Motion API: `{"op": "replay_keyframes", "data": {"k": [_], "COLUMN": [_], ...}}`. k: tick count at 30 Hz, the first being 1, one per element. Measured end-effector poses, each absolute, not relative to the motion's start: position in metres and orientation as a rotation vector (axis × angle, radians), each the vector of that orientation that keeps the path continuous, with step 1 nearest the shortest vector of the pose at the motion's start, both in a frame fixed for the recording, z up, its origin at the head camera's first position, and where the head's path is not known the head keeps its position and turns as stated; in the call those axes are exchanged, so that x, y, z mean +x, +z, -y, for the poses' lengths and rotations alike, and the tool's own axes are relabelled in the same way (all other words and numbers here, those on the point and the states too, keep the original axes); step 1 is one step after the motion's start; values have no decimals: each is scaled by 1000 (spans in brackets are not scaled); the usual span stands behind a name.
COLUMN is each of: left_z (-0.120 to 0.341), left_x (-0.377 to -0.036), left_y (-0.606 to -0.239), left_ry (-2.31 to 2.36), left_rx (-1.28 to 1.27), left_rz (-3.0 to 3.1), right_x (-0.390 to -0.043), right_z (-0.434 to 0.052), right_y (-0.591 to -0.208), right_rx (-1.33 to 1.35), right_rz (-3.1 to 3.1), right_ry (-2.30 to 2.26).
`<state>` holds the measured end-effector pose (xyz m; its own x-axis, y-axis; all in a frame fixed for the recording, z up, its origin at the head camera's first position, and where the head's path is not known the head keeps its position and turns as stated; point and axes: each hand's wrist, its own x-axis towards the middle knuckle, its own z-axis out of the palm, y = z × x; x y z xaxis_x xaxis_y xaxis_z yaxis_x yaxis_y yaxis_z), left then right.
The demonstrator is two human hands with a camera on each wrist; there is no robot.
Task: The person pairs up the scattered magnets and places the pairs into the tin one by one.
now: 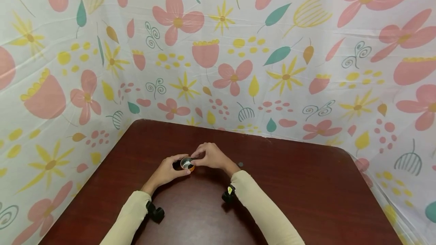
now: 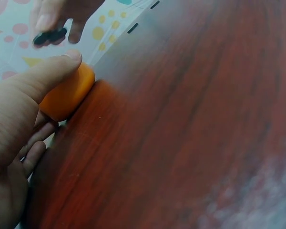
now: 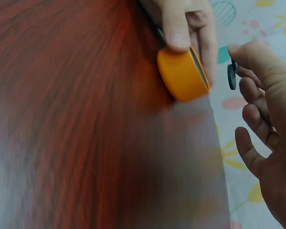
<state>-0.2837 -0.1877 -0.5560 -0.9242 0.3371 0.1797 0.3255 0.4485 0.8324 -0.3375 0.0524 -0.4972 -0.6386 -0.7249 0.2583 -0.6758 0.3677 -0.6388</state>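
Observation:
A small round orange tin (image 1: 187, 165) with a shiny silver inside stands on the dark red-brown table (image 1: 289, 184). My left hand (image 1: 177, 165) grips the tin from the left, thumb on its orange wall (image 2: 66, 93). My right hand (image 1: 198, 156) hovers just right of and above the tin's open mouth and pinches small black discs (image 3: 232, 74) between thumb and fingertip. The left wrist view shows the same black discs (image 2: 50, 36) in my right hand's fingers beyond the tin. In the right wrist view the orange tin (image 3: 183, 74) has my left hand's fingers (image 3: 181, 24) round it.
One more small black disc (image 1: 240, 164) lies on the table to the right of my right hand. A floral cloth (image 1: 218, 67) walls in the table at the back and both sides. Black wrist cameras (image 1: 154, 211) sit on both sleeves.

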Motion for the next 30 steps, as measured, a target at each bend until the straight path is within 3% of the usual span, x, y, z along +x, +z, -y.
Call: {"op": "replay_keyframes", "data": {"k": [20, 30], "left_z": [185, 192], "left_x": [-285, -283], "left_y": [-556, -550], "left_ry": [1531, 1591], "left_rx": [640, 590], "left_rz": [-2666, -2611], "right_x": [-335, -331], "right_z": [-40, -69], "right_y": [-515, -513], "right_rx": [-1242, -1112], "right_rz": [-2557, -2522], "right_ry": [-1152, -1350]}}
